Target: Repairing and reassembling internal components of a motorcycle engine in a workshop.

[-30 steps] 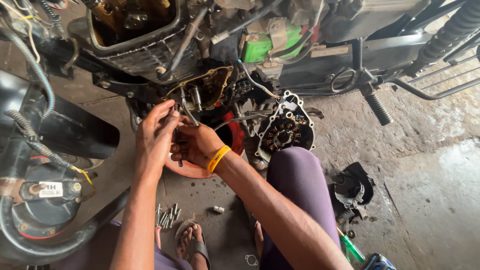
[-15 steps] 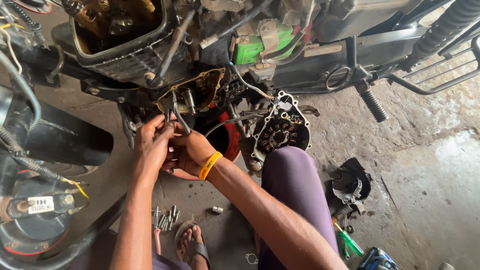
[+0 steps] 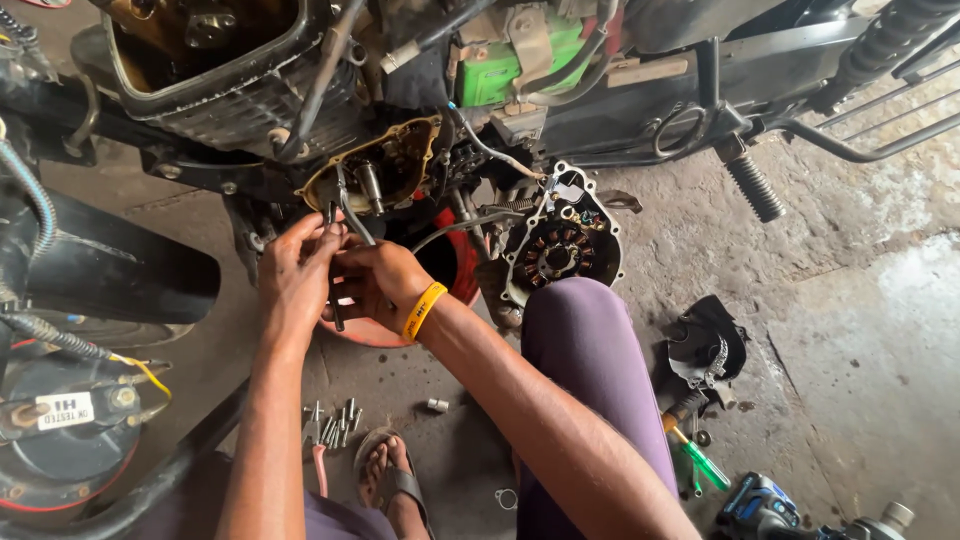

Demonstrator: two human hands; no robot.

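Note:
My left hand (image 3: 293, 275) and my right hand (image 3: 375, 280) meet just below the open side of a motorcycle engine (image 3: 385, 170). Together they grip a thin metal tool (image 3: 337, 235) whose upper end reaches into the engine opening. A yellow band (image 3: 424, 310) circles my right wrist. The fingers of both hands are closed around the tool's shaft, and its lower end pokes out below them. A detached engine cover with a round coil ring (image 3: 560, 245) hangs by cables to the right of my hands.
A red basin (image 3: 455, 270) sits under the engine. Several bolts and sockets (image 3: 330, 425) lie on the concrete floor near my sandalled foot (image 3: 385, 485). A green-handled screwdriver (image 3: 700, 460), a black part (image 3: 705, 345) and a power tool (image 3: 760, 505) lie at right.
Both hands have shifted slightly up toward the engine opening, still closed on the tool. The view has tilted a little.

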